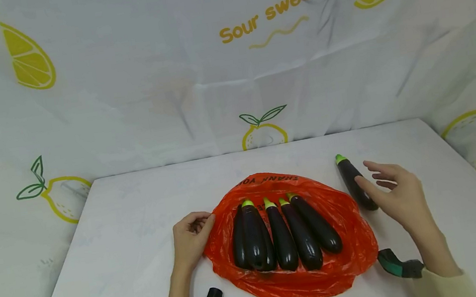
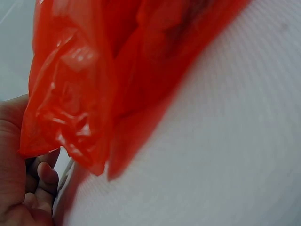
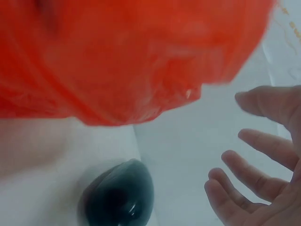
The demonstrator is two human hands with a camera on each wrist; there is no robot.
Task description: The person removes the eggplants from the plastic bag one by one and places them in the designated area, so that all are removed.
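Several eggplants (image 1: 282,238) crowd the red bag (image 1: 303,284), left fingers (image 1: 205,227) pinching its edge (right fingers (image 3: 256,180) spread near a lone eggplant (image 1: 350,177)).

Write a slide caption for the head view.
Left fingers pinch a red bag holding eggplants; right fingers hover by another eggplant outside.
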